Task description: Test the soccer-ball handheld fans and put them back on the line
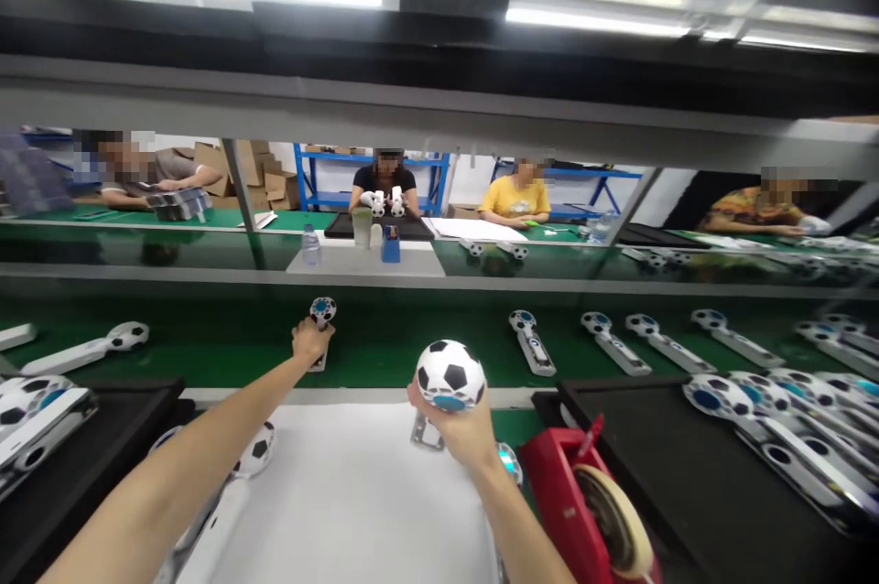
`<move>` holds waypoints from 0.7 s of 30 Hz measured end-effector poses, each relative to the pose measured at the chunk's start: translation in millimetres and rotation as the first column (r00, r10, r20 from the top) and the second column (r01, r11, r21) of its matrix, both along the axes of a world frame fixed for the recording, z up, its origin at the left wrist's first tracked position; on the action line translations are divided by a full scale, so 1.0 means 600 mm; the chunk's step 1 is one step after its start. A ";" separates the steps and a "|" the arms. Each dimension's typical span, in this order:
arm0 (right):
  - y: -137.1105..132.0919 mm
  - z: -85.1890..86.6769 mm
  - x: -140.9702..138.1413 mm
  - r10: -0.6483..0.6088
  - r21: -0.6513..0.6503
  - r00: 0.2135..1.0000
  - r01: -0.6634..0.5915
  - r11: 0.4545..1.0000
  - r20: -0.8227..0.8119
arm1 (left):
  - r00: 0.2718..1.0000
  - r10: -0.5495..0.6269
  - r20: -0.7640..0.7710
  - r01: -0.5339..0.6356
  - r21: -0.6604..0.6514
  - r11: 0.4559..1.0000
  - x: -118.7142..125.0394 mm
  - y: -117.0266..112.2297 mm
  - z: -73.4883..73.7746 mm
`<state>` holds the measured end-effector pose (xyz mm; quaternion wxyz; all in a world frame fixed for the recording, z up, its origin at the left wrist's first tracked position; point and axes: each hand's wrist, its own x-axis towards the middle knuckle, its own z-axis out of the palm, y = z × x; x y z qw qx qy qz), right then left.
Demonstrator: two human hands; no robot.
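My left hand (pixel 311 341) is stretched out over the green belt, its fingers closed around a white stick-shaped device with a soccer-ball head (pixel 322 308). Nearer to me, my right hand (pixel 468 428) grips a second soccer-ball-headed device (pixel 450 373) above a white sheet (pixel 343 502). The ball and a blue disc face upward there; part of the handle shows below the fingers. Under my left forearm lies another such device (pixel 255 451), partly covered. One more, with a lit blue disc (pixel 508 463), sits beside my right wrist, mostly hidden.
A red tape dispenser (pixel 567 506) stands right of the sheet. Black trays (pixel 638 474) on both sides hold more devices. Several devices (pixel 532 343) lie along the belt (pixel 385 337). Across the line, people (pixel 516 195) sit at work behind a metal frame (pixel 628 204).
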<state>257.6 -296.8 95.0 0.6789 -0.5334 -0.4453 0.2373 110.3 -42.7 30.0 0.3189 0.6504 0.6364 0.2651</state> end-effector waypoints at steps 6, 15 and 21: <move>-0.009 0.023 -0.004 0.028 0.021 0.992 -0.031 0.999 0.123 | 0.993 -0.119 -0.012 0.119 0.188 0.975 0.020 -0.043 0.025; -0.010 0.027 -0.025 0.161 -0.027 0.984 -0.159 0.987 0.074 | 0.557 -0.791 0.252 0.656 0.450 0.605 -0.013 -0.267 0.195; -0.008 0.025 -0.051 0.378 -0.063 0.921 -0.384 0.921 -0.090 | 0.511 -0.829 0.228 0.719 0.415 0.557 -0.037 -0.329 0.207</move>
